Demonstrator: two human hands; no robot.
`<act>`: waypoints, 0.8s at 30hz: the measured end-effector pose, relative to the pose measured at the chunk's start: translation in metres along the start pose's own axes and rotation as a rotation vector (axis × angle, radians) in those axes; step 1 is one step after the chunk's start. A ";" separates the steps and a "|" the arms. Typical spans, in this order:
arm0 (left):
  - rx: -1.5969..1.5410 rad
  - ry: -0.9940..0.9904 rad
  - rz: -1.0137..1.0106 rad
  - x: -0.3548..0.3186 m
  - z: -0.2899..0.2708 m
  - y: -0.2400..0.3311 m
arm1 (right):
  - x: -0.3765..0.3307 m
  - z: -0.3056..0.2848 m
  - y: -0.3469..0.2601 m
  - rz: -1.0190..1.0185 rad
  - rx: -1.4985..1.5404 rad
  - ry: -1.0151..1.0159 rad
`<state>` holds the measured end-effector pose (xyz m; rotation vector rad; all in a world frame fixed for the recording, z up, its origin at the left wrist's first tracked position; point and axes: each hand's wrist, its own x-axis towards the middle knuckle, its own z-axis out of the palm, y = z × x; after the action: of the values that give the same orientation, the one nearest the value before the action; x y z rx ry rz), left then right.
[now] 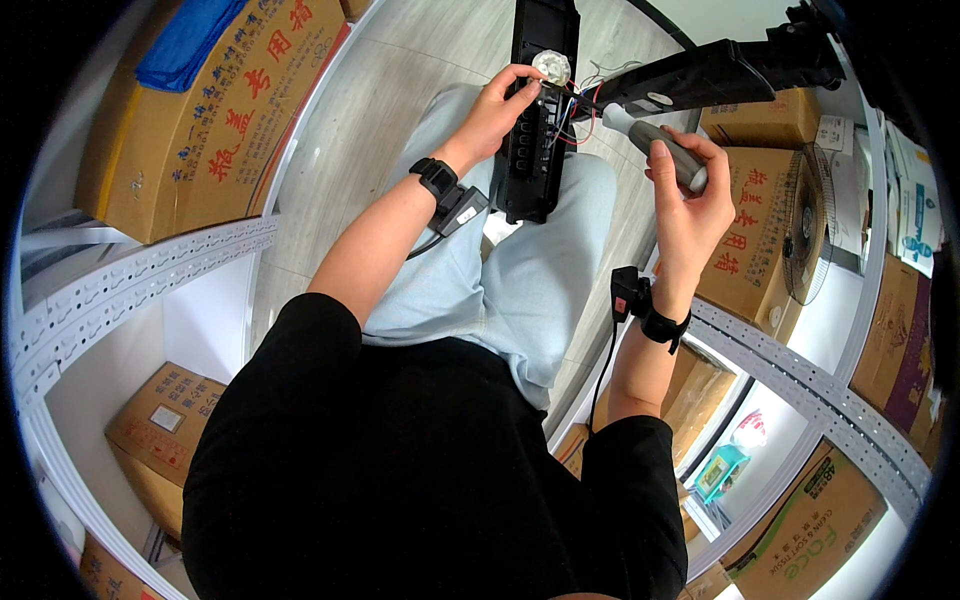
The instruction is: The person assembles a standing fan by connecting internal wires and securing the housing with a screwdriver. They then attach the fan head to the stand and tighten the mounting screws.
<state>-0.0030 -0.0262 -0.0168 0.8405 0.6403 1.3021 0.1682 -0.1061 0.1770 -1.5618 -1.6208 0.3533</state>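
On the person's lap lies a long black housing (535,130), open side up, running from the thighs out over the floor. Inside it a row of round black parts shows, and a bundle of red, white and dark wires (572,108) spills from its upper right edge toward a second black housing piece (700,78) that stands apart, up and to the right. That second piece looks like the detached half of the same casing, so the opening-up seems done; the wiring between the halves is not separated.

A small white round part (551,66) sits at the top of the open housing. The left hand (497,108) is at that spot, fingertips pinched around or against the white part; whether it is lifting it or only steadying it I cannot tell. The right hand (692,205) is closed around a grey handle (672,152) of a tool, its tip pointing toward the wires and the joint between the two halves. The tip itself is too small to make out, so it is unclear whether it touches anything. My judgement is that the work is midway: casing open, inner parts exposed, the white part and wires being dealt with.

Both wrists wear black bands with small devices and cables. Around the person stand cardboard boxes (200,110), white metal shelf rails (130,285), a blue cloth (185,40) on one box, and a fan grille (805,235) at right.
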 end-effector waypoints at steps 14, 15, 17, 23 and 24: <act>-0.048 0.000 -0.039 -0.001 0.002 0.007 | -0.003 -0.007 -0.030 -0.135 -0.167 -0.015; -0.048 -0.005 -0.042 -0.003 0.003 0.009 | -0.006 -0.010 -0.026 -0.160 -0.094 0.030; -0.011 -0.006 -0.024 -0.004 0.003 0.011 | -0.011 -0.022 -0.026 -0.114 -0.076 0.047; 0.018 0.000 0.018 -0.002 0.004 0.011 | -0.032 -0.050 -0.035 0.028 -0.182 -0.136; -0.005 0.010 0.011 -0.001 0.003 0.010 | -0.035 -0.050 -0.033 0.049 -0.175 -0.151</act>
<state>-0.0062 -0.0277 -0.0066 0.8352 0.6406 1.3180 0.1766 -0.1617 0.2181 -1.7442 -1.7712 0.3710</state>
